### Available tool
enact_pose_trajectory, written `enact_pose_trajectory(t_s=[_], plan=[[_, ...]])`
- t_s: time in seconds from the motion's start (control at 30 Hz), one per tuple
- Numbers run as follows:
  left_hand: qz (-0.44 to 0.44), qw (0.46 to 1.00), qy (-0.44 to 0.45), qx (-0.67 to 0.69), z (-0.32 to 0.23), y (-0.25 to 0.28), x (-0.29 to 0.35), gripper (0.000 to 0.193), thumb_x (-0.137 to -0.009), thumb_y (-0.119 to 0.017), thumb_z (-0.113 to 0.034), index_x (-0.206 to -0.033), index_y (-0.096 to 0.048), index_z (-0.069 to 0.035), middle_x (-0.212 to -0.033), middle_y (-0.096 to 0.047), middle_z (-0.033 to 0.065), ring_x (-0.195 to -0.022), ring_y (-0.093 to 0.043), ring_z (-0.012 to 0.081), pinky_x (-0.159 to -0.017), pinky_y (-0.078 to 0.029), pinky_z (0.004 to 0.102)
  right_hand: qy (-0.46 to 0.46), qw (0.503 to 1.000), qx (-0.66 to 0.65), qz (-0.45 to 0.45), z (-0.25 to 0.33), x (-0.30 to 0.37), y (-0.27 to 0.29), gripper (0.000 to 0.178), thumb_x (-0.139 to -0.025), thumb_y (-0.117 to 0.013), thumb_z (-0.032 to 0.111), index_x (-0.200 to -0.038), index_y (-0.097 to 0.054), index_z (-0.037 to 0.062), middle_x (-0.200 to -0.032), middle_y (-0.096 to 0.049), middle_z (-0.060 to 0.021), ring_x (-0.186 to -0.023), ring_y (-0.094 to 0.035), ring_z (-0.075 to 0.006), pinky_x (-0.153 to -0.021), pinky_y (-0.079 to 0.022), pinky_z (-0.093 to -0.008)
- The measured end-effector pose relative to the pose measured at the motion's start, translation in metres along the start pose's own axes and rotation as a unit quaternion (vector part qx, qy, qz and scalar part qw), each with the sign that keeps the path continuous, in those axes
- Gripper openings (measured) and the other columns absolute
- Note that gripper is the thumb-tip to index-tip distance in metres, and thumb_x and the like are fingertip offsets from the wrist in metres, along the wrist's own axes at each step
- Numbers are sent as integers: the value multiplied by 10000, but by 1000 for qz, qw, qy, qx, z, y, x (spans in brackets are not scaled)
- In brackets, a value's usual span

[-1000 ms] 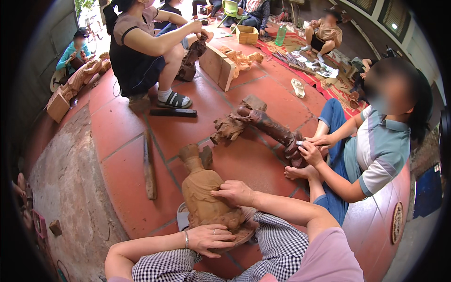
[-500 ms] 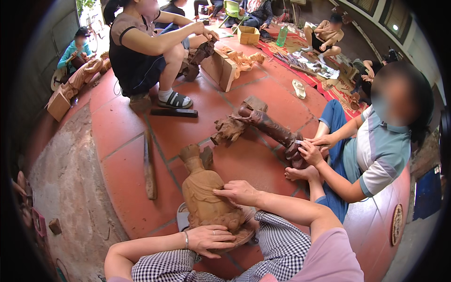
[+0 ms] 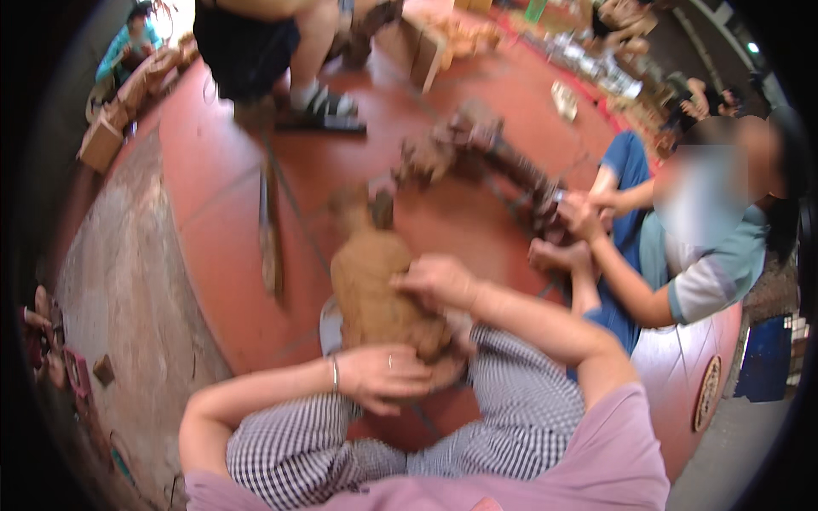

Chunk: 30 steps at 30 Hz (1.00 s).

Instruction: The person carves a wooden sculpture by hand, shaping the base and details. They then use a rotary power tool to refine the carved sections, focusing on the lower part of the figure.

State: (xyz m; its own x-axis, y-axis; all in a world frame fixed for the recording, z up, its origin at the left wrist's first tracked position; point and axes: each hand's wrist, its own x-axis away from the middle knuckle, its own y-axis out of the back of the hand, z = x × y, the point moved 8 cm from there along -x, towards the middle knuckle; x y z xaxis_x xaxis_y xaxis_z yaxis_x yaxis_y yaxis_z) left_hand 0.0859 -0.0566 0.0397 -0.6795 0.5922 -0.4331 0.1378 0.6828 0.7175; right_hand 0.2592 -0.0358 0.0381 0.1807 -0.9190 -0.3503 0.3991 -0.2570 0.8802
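A light-brown wooden statue [image 3: 372, 277] stands between my knees, its robed body facing me and its narrower top blurred. Across its lower end lies my left hand [image 3: 388, 375], fingers stretched out flat against the wood, with a ring and a bracelet showing. My right hand [image 3: 439, 283] is at the statue's right side, its fingers bent and pressed together against the surface. Whatever may be between those fingers is hidden by blur. Under the statue a round base [image 3: 447, 370] shows partly beside my right knee.
A long wooden-handled tool [image 3: 271, 230] lies on the red tiles to the left. Ahead is a dark carved figure [image 3: 511, 166], worked on by a seated person's hands [image 3: 588, 209] at right. Another person squats beyond, near a sandal [image 3: 564, 100] and carved wood pieces.
The view has tipped downward and blurred, so the surroundings sit higher. My right hand's index finger, pointed before, now looks more curled; my left hand stays on the statue's lower end.
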Motion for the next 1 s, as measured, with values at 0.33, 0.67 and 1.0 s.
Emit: enact_pose_trajectory(t_s=[0.33, 0.67, 1.0], plan=[[-7, 999, 13, -32, -6, -3, 7, 658, -816, -744, -408, -1365, -572, -89, -1397, -578, 162, -1249, -580, 278, -1137, -415, 460, -110, 993, -23, -21, -7, 5, 15, 358, -791, -675, 40, -1122, -733, 165, -851, -673, -53, -810, -670, -259, -712, -560, -373], [-8, 999, 19, -35, -4, -4, 8, 688, -802, -748, -414, -1380, -559, -91, -1394, -579, 165, -1250, -578, 278, -1145, -406, 462, -90, 994, 1, 56, 0, 9, 5, 380, -823, -686, 44, -1186, -716, 153, -794, -633, -61, -756, -648, -261, -667, -543, -373], [-3, 999, 15, -34, -3, -5, 8, 701, -790, -755, -406, -1375, -551, -78, -1385, -581, 174, -1252, -578, 286, -1156, -394, 470, -95, 992, -41, 73, 6, 5, -9, 391, -842, -660, 49, -1213, -707, 163, -837, -669, -66, -804, -667, -274, -709, -556, -387]])
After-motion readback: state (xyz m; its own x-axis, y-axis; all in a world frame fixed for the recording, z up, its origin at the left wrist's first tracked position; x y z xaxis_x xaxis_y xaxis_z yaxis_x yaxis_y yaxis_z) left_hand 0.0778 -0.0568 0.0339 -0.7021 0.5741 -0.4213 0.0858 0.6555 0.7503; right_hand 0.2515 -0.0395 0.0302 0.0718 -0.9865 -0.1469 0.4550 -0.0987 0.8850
